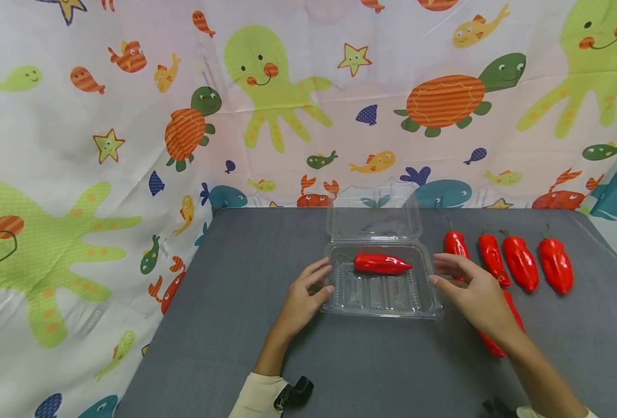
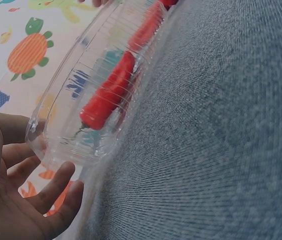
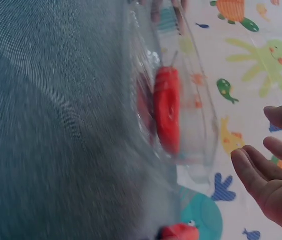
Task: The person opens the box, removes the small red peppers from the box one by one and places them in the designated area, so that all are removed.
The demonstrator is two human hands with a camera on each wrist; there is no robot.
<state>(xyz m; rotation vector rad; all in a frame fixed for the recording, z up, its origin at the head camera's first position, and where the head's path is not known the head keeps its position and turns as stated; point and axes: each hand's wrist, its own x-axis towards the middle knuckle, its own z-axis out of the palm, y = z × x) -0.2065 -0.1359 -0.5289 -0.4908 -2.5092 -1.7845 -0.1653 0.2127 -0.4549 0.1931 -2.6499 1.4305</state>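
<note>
A clear plastic clamshell box point(image 1: 379, 302) lies on the table with its lid point(image 1: 373, 223) raised at the back. Inside, toward the rear of the base, one glossy red pepper point(image 1: 380, 263) rests sideways, its stem to the left. My left hand point(image 1: 302, 299) is at the box's left edge, fingers loosely bent and spread; the left wrist view shows its fingertips point(image 2: 66, 172) close by the box's end. Beside the right edge is my right hand point(image 1: 478, 296), relaxed and holding nothing. A gap separates its fingers point(image 3: 253, 172) from the box in the right wrist view.
Several more red peppers point(image 1: 520, 262) lie to the right of the box, some partly hidden behind my right hand and forearm. Grey cloth covers the table point(image 1: 225, 325). A curtain point(image 1: 298, 174) printed with sea animals hangs along the back and sides.
</note>
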